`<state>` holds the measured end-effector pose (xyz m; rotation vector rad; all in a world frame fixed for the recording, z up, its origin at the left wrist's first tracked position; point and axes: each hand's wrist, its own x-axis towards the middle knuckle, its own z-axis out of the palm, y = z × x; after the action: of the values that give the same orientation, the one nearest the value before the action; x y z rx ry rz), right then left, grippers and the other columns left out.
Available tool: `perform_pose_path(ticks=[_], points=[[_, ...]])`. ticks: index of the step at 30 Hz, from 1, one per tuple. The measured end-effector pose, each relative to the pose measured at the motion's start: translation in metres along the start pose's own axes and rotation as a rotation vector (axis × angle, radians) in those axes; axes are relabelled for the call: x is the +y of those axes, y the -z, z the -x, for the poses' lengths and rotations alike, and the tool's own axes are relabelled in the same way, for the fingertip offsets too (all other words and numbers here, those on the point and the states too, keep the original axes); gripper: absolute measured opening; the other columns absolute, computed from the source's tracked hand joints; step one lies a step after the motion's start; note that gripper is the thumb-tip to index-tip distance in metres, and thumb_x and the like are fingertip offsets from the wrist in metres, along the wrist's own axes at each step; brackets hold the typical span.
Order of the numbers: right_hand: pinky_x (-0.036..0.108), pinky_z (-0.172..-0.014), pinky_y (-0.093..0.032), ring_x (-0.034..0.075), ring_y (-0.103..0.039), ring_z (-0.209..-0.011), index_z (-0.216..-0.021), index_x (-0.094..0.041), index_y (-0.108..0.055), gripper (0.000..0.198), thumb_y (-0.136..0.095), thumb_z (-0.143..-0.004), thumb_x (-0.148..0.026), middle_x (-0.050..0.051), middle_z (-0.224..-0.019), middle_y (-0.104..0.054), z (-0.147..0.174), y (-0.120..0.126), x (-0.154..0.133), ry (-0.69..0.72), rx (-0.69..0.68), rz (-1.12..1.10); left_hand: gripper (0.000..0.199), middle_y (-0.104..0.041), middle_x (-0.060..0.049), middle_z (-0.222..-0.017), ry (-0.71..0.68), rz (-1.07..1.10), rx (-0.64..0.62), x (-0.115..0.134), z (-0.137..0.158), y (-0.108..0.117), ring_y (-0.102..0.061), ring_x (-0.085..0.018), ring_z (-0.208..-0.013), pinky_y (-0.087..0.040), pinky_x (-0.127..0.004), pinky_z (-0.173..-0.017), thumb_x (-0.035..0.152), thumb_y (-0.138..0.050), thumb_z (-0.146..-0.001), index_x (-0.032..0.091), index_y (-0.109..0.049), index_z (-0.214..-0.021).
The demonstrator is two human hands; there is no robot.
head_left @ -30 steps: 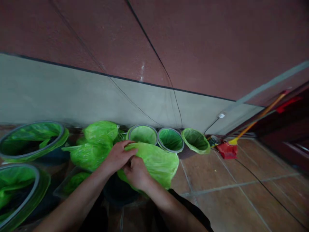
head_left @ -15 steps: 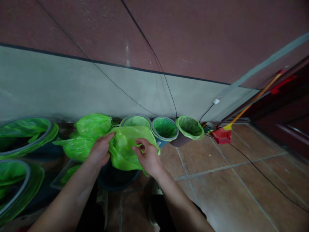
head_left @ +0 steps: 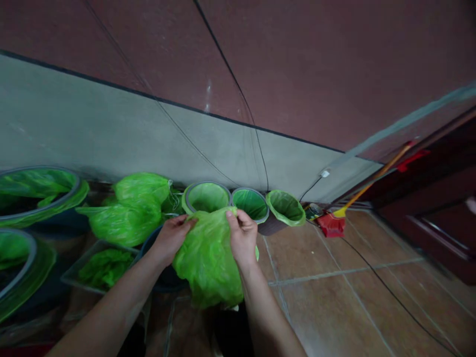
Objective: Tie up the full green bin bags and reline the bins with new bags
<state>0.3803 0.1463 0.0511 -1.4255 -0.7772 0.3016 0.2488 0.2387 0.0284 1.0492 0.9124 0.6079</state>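
A bright green plastic bag hangs between my two hands, its top edge stretched across. My left hand pinches the bag's left upper edge. With thumb and fingers, my right hand grips the right upper edge. Below and behind my left forearm is a dark blue bin, partly hidden by the bag and my arm. Just beyond the bag stands a bin lined with pale green plastic.
Two more lined bins, one blue and one brown, line the wall. Tied green bags, a tray of green plastic and large lined bins are at left. A red broom leans at right; a cable crosses the floor.
My right hand has closed on the bag's edge. The bag now hangs lower and longer between both hands, and has shifted right, uncovering the pale-lined bin and the tray.
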Motion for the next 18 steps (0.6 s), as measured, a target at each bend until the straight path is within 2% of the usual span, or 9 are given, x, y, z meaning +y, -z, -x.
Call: perform_pose_path(ticks=[4, 7, 9, 11, 12, 14, 16, 18], points=[[0.023, -0.059, -0.038, 0.011, -0.042, -0.060, -0.070, -0.017, -0.056, 0.029, -0.059, -0.082, -0.043, -0.003, -0.062, -0.049, -0.007, 0.010, -0.007, 0.006, 0.109, -0.023, 0.023, -0.073, -0.002, -0.068, -0.054, -0.329, 0.055, -0.011, -0.010, 0.013, -0.067, -0.021, -0.062, -0.050, -0.028, -0.056, 0.036, -0.067, -0.066, 0.018, -0.072, -0.079], [0.023, -0.059, -0.037, 0.011, -0.043, -0.060, -0.070, -0.018, -0.056, 0.029, -0.058, -0.083, -0.044, -0.003, -0.061, -0.049, -0.008, 0.012, -0.009, 0.044, 0.150, 0.030, 0.024, -0.074, -0.004, -0.075, -0.165, -0.558, 0.208, -0.020, -0.026, 0.021, -0.068, -0.024, -0.071, -0.052, -0.032, -0.066, 0.029, -0.064, -0.066, 0.019, -0.073, -0.085], [0.024, -0.060, -0.039, 0.012, -0.045, -0.061, -0.072, -0.017, -0.060, 0.028, -0.057, -0.084, -0.042, -0.002, -0.063, -0.053, -0.006, 0.012, -0.008, 0.058, 0.106, 0.059, 0.034, -0.075, -0.009, -0.089, -0.239, -0.634, 0.333, -0.021, -0.032, 0.022, -0.069, -0.026, -0.081, -0.053, -0.037, -0.076, 0.030, -0.062, -0.070, 0.017, -0.071, -0.100], [0.025, -0.063, -0.043, 0.013, -0.050, -0.064, -0.076, -0.016, -0.065, 0.026, -0.058, -0.085, -0.040, 0.000, -0.067, -0.060, -0.003, 0.009, -0.007, 0.055, -0.004, 0.094, 0.047, -0.072, -0.012, -0.109, -0.350, -0.599, 0.352, -0.016, -0.030, 0.016, -0.067, -0.027, -0.093, -0.052, -0.041, -0.086, 0.037, -0.059, -0.076, 0.016, -0.065, -0.117], [0.026, -0.066, -0.044, 0.014, -0.054, -0.067, -0.079, -0.017, -0.067, 0.025, -0.058, -0.086, -0.039, 0.000, -0.071, -0.063, -0.002, 0.008, -0.006, 0.053, -0.073, 0.108, 0.052, -0.069, -0.012, -0.118, -0.416, -0.542, 0.299, -0.013, -0.026, 0.012, -0.066, -0.026, -0.100, -0.051, -0.041, -0.091, 0.041, -0.058, -0.079, 0.016, -0.062, -0.124], [0.027, -0.071, -0.047, 0.016, -0.059, -0.073, -0.083, -0.019, -0.070, 0.022, -0.058, -0.087, -0.037, 0.001, -0.079, -0.068, 0.001, 0.005, -0.005, 0.050, -0.216, 0.127, 0.054, -0.065, -0.010, -0.127, -0.521, -0.407, 0.100, -0.003, -0.015, 0.002, -0.062, -0.024, -0.111, -0.047, -0.038, -0.099, 0.046, -0.057, -0.081, 0.019, -0.060, -0.128], [0.028, -0.077, -0.049, 0.017, -0.063, -0.080, -0.088, -0.021, -0.072, 0.019, -0.057, -0.087, -0.032, 0.001, -0.085, -0.071, 0.003, 0.002, -0.005, 0.055, -0.326, 0.128, 0.049, -0.067, -0.008, -0.126, -0.546, -0.319, -0.102, 0.005, -0.005, -0.007, -0.060, -0.023, -0.115, -0.045, -0.036, -0.102, 0.045, -0.060, -0.081, 0.020, -0.065, -0.123], [0.029, -0.080, -0.049, 0.018, -0.065, -0.084, -0.091, -0.021, -0.072, 0.018, -0.055, -0.086, -0.026, 0.001, -0.089, -0.072, 0.004, 0.000, -0.004, 0.063, -0.383, 0.132, 0.042, -0.072, -0.007, -0.115, -0.531, -0.303, -0.201, 0.009, 0.000, -0.012, -0.064, -0.023, -0.109, -0.046, -0.035, -0.100, 0.043, -0.065, -0.078, 0.019, -0.071, -0.113]])
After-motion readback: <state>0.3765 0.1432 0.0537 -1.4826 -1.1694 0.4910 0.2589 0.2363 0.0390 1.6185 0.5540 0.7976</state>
